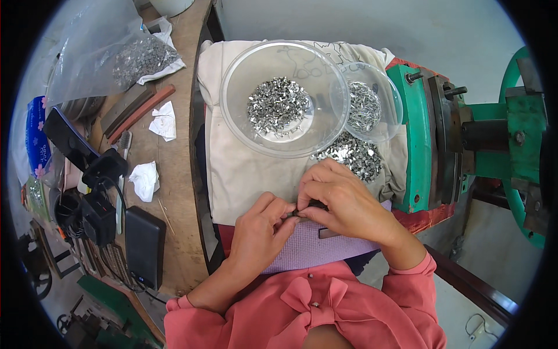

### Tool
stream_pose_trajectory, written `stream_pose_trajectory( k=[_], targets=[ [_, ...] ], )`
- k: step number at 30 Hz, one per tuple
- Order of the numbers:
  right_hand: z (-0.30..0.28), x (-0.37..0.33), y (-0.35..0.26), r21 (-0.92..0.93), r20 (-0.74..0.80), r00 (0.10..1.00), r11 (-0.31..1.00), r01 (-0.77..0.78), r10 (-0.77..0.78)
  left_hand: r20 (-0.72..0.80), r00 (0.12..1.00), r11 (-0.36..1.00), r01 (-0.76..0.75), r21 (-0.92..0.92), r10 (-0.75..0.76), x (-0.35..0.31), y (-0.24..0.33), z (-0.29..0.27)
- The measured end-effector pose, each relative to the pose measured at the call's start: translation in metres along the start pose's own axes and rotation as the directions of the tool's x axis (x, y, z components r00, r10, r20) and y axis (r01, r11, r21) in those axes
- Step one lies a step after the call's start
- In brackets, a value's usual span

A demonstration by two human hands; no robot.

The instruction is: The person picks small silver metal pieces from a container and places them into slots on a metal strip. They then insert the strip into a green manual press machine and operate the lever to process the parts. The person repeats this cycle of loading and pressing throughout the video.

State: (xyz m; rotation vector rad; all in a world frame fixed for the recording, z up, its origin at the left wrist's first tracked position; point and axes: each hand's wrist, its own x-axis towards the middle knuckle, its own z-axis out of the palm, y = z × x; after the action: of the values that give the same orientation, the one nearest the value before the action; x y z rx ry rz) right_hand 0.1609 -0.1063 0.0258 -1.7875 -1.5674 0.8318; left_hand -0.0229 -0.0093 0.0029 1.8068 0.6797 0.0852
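My left hand [264, 224] and my right hand [343, 200] meet fingertip to fingertip over my lap, both pinched closed. Between them shows a sliver of a small dark metal piece [295, 213]; its exact shape is mostly hidden by the fingers. Just beyond my right hand, a pile of small shiny metal pieces [357, 156] lies on the beige cloth [232, 192]. Behind the hands stands a large clear plastic bowl [226, 102] holding many short metal pieces [279, 104]. A smaller clear tub [396, 107] with thin metal pins [364, 106] leans against its right side.
A green machine vise [415, 168] borders the cloth on the right. On the wooden bench [180, 232] at left are a black power bank [144, 247], crumpled tissues [144, 180], a toothbrush [126, 141] and a plastic bag of metal pieces [139, 61]. A purple mat [308, 250] covers my lap.
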Motion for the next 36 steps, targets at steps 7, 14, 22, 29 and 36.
stream_pose_trajectory(
  k=[7,14,22,29,36],
  targets=[
    [-0.018,-0.020,-0.006,0.218,-0.071,0.989,0.969,-0.113,0.131,0.007,1.000,1.000,0.010,-0.013,-0.010,0.000,-0.002,0.000],
    [-0.002,-0.051,-0.018,0.302,-0.008,0.958,0.914,-0.271,0.287,0.006,0.999,0.997,0.054,-0.056,-0.054,0.000,-0.002,-0.001],
    [0.027,-0.055,-0.015,-0.081,-0.148,0.986,0.992,-0.093,0.080,0.013,0.999,0.998,-0.053,-0.017,0.053,0.001,-0.002,-0.002],
    [0.026,-0.040,-0.017,-0.244,-0.328,0.945,0.966,-0.090,0.006,0.022,1.000,1.000,-0.002,-0.018,0.003,0.000,0.000,-0.003],
    [0.031,-0.030,-0.016,-0.350,-0.273,0.958,0.937,-0.015,-0.087,0.015,1.000,1.000,-0.010,-0.007,0.011,-0.001,-0.002,-0.003]
  ],
)
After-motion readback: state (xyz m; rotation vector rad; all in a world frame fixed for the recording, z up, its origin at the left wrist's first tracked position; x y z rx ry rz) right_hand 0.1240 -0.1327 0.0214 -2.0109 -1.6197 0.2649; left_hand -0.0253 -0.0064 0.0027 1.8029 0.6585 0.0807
